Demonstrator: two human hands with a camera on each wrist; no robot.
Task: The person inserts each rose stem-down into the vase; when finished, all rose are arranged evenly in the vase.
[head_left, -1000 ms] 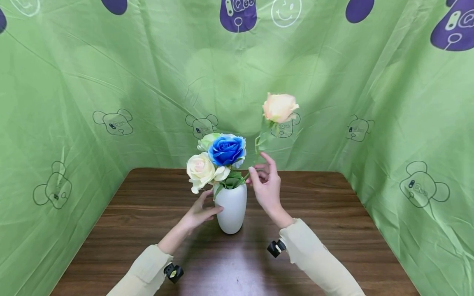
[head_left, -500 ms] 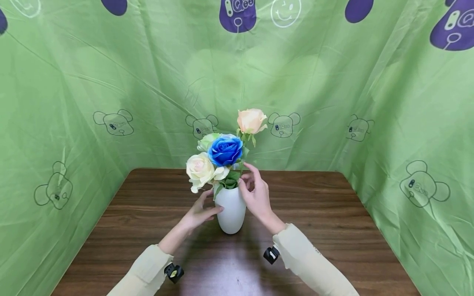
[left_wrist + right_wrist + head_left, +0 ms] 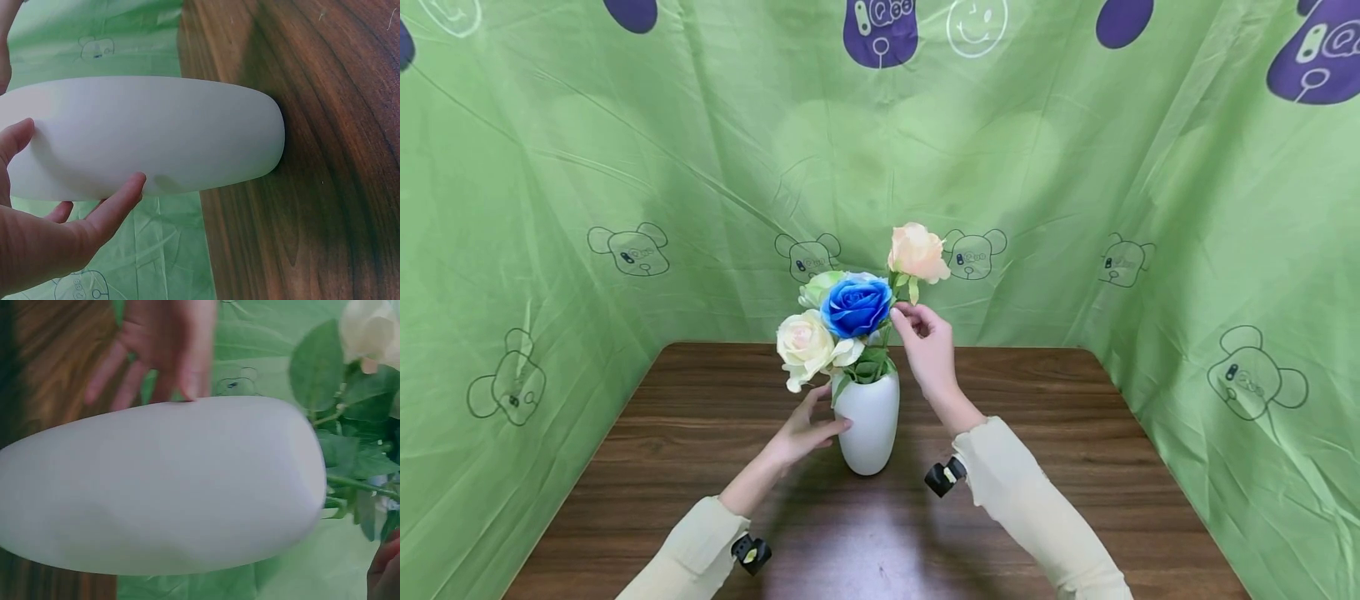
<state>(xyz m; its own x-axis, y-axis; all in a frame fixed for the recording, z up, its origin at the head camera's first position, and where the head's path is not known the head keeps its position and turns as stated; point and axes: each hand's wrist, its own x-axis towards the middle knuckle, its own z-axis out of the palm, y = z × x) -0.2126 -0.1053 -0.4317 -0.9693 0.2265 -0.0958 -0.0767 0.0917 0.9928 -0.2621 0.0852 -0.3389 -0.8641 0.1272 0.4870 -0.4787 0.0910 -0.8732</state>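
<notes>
A white vase (image 3: 869,427) stands upright on the table in the head view. My left hand (image 3: 803,435) holds its left side, with thumb and fingers spread on the wall, as the left wrist view shows on the vase (image 3: 156,134). Above the rim, my right hand (image 3: 932,350) pinches the stem of a peach rose (image 3: 917,252), just under its bloom. The lower stem goes down toward the vase's mouth behind leaves. A blue rose (image 3: 856,306), a cream rose (image 3: 805,343) and a pale green flower (image 3: 820,288) also stand in the vase. Only part of my right hand (image 3: 384,569) appears in its wrist view.
The dark wooden table (image 3: 1045,500) spreads around the vase. Green printed cloth (image 3: 715,167) encloses its back and both sides. Green leaves (image 3: 871,367) crowd the vase's mouth.
The right hand has brought the peach rose left to the vase, its stem now at the mouth. Since half a second ago that hand has risen along the stem. The left hand stays put.
</notes>
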